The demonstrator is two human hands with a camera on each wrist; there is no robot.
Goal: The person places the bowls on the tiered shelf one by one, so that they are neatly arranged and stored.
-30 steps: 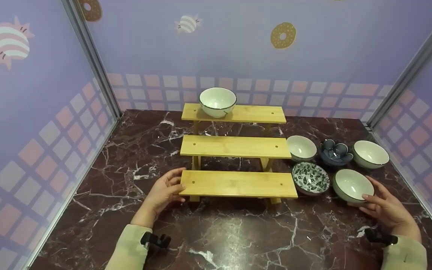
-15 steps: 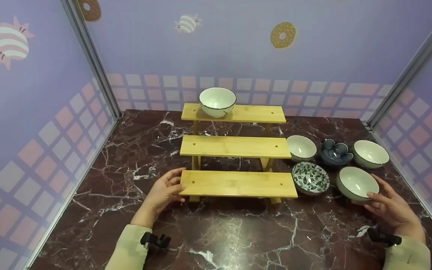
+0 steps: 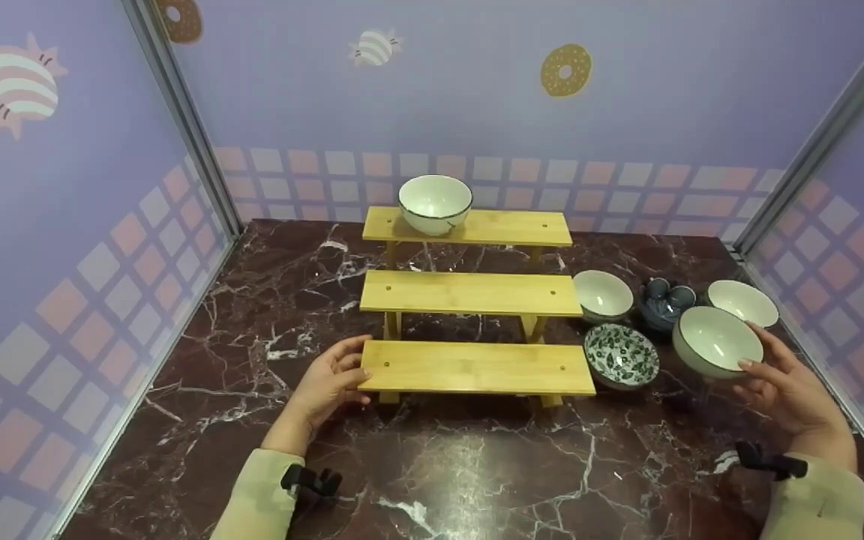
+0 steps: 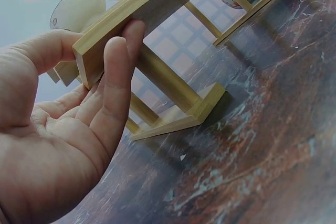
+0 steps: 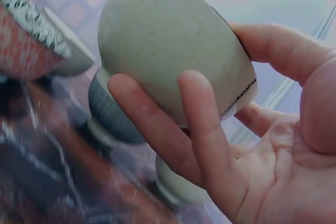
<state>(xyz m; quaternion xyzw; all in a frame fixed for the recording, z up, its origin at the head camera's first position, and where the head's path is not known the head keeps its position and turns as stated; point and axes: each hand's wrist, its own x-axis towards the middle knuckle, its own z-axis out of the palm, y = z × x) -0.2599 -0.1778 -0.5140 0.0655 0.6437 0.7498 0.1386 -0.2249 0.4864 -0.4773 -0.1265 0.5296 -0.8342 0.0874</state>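
A three-tier wooden shelf (image 3: 477, 367) stands mid-table. My left hand (image 3: 329, 382) holds the left end of its lowest board, thumb on top and fingers beneath, as the left wrist view (image 4: 79, 114) also shows. On the right, my right hand (image 3: 796, 390) grips a pale bowl (image 3: 717, 341) by its right side, thumb at the rim and fingers under the wall. The bowl is off the table and slightly tilted. In the right wrist view its plain outer wall (image 5: 168, 40) faces the camera. A white dark-rimmed bowl (image 3: 436, 204) sits on the top board's left part.
Beside the shelf's right end are a green-patterned bowl (image 3: 622, 356) and a white bowl (image 3: 603, 296). A dark blue bowl holding small round-ended pieces (image 3: 664, 307) and another white bowl (image 3: 747, 300) lie partly behind the held bowl. Patterned walls enclose the marble table (image 3: 477, 472).
My right hand has lifted the pale bowl off the table, moving it slightly right and up, so it now overlaps the bowls behind. My left hand stays on the shelf.
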